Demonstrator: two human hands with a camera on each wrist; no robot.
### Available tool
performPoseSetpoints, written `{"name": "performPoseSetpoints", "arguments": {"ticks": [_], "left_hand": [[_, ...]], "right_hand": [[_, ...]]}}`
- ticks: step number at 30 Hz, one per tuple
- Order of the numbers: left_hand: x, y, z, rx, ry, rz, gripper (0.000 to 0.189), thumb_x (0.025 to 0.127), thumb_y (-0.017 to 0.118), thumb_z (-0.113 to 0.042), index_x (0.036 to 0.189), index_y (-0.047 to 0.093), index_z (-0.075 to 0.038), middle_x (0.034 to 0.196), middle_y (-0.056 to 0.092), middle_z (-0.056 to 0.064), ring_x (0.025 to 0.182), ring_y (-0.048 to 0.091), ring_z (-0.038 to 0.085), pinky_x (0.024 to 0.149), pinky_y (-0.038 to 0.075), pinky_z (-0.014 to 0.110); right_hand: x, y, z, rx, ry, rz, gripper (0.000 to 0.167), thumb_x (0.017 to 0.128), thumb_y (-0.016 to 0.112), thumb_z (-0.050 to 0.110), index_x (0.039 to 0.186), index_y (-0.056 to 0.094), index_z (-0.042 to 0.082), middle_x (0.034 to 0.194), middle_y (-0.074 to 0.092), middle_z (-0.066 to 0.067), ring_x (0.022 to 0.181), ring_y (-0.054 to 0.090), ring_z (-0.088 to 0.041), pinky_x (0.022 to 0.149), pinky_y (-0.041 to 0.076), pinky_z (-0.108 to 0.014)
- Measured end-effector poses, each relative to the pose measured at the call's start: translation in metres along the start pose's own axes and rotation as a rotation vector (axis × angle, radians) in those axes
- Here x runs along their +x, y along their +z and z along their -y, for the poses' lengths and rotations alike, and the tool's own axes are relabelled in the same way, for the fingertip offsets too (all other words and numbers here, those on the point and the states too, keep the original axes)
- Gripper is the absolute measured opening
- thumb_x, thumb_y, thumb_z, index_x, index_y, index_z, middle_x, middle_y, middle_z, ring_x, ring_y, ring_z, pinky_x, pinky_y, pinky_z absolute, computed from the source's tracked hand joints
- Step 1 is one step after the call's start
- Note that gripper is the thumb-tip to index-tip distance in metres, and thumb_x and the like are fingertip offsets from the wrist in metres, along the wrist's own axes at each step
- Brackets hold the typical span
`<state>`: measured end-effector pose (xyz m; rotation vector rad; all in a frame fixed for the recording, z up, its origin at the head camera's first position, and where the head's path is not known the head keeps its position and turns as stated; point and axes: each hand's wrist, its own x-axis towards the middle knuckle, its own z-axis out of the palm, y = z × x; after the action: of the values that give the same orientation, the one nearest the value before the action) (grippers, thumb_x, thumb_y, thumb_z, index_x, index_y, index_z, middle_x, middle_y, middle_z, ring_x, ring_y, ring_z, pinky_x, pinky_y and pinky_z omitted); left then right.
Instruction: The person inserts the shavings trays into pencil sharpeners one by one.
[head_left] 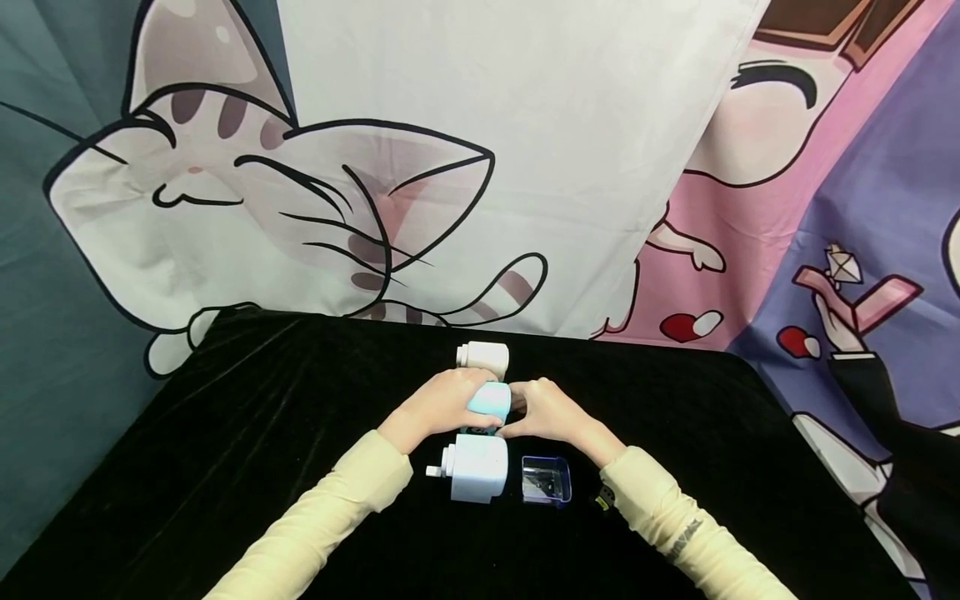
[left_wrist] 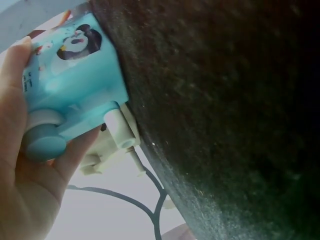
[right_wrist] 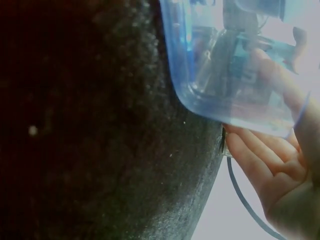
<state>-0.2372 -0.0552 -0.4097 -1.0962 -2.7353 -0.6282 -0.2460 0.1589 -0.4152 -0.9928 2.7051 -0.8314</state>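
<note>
In the head view my left hand [head_left: 448, 402] grips a light blue hand-crank pencil sharpener [head_left: 491, 400] from the left. Its penguin picture, round knob and pale crank handle [left_wrist: 120, 129] show in the left wrist view. My right hand [head_left: 551, 412] holds the sharpener's right end, thumb nearer me and fingers on the far side; the fingertips are partly hidden. Just nearer sits a pale blue-white sharpener [head_left: 480, 467] with its crank to the left. Right of that lies a clear blue-edged shavings drawer [head_left: 567, 482], which partly blocks the right wrist view.
A cream-white sharpener [head_left: 483, 357] stands just beyond the hands, in line with the others. Black cloth [head_left: 300, 467] covers the table. A cartoon-printed curtain [head_left: 585, 167] hangs behind it. A small black and yellow object [head_left: 604, 497] is beside the right cuff.
</note>
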Motion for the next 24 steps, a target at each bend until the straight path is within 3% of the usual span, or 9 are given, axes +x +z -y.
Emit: {"name": "performPoseSetpoints", "arguments": {"ticks": [24], "left_hand": [[-0.0026, -0.0035, -0.0024, -0.035, -0.085, -0.020, 0.058, 0.077, 0.074, -0.053, 0.116, 0.060, -0.013, 0.109, 0.066, 0.001, 0.087, 0.058, 0.012, 0.075, 0.050, 0.028]], "right_hand": [[-0.0075, -0.0071, -0.0035, 0.028, -0.009, -0.049, 0.047, 0.068, 0.086, 0.036, 0.103, 0.069, 0.011, 0.099, 0.074, -0.001, 0.093, 0.070, -0.014, 0.081, 0.055, -0.025]]}}
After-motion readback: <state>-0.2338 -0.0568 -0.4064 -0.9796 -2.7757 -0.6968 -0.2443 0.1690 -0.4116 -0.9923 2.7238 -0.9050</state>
